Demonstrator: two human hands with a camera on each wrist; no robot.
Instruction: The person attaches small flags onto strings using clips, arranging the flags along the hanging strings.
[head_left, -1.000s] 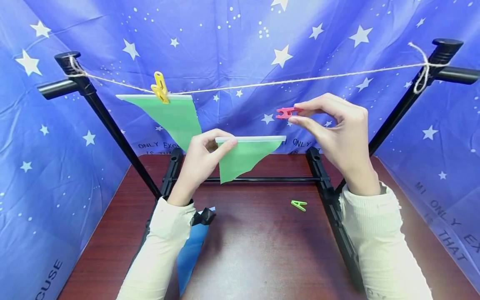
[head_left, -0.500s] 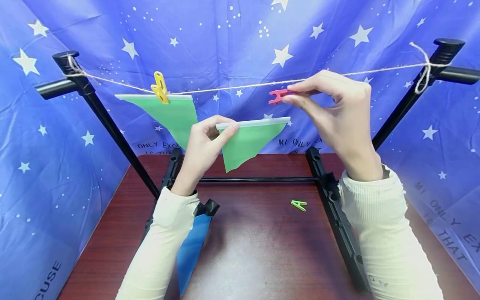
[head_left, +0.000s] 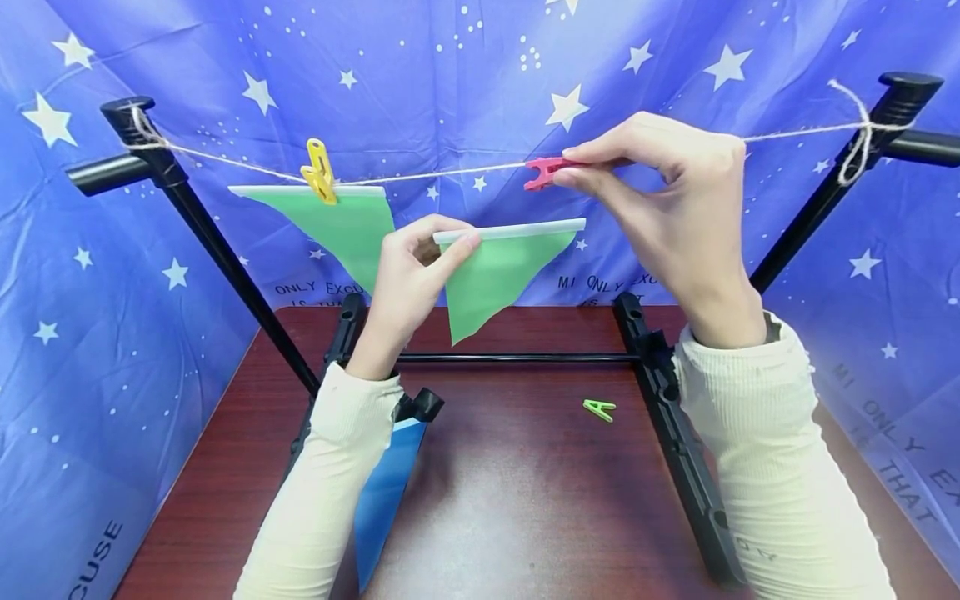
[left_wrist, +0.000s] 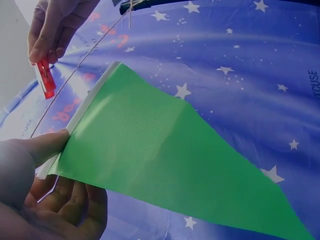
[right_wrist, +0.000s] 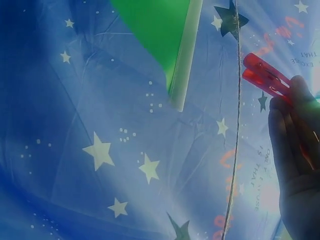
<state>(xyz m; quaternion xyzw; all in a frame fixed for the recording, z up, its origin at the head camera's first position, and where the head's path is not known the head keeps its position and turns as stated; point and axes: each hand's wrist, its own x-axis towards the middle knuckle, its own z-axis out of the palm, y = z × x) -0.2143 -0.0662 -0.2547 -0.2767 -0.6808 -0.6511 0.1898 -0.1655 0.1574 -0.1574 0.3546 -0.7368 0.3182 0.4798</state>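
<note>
My left hand (head_left: 420, 283) pinches the left end of a green pennant (head_left: 498, 271) by its white top strip, below the string (head_left: 442, 173). In the left wrist view the thumb lies over the strip of the pennant (left_wrist: 135, 145), with curled fingers behind. My right hand (head_left: 667, 208) pinches a red clothespin (head_left: 543, 172) by its handles, its nose pointing left and overlapping the string in the head view. The right wrist view shows the clothespin (right_wrist: 265, 75) beside the string, apart from the pennant. Another green pennant (head_left: 348, 233) hangs at left under a yellow clothespin (head_left: 319, 172).
The string is tied between two black posts (head_left: 225, 258) (head_left: 821, 196) of a frame on a brown table (head_left: 517, 500). A small green clothespin (head_left: 599, 409) lies on the table. A blue pennant (head_left: 386, 500) lies partly behind the left sleeve. A starry blue curtain (head_left: 450, 92) surrounds the table.
Both hands have risen toward the string. The right hand, with the red clothespin, has also shifted slightly left; the left hand has lifted the green pennant, its right end now tilted up.
</note>
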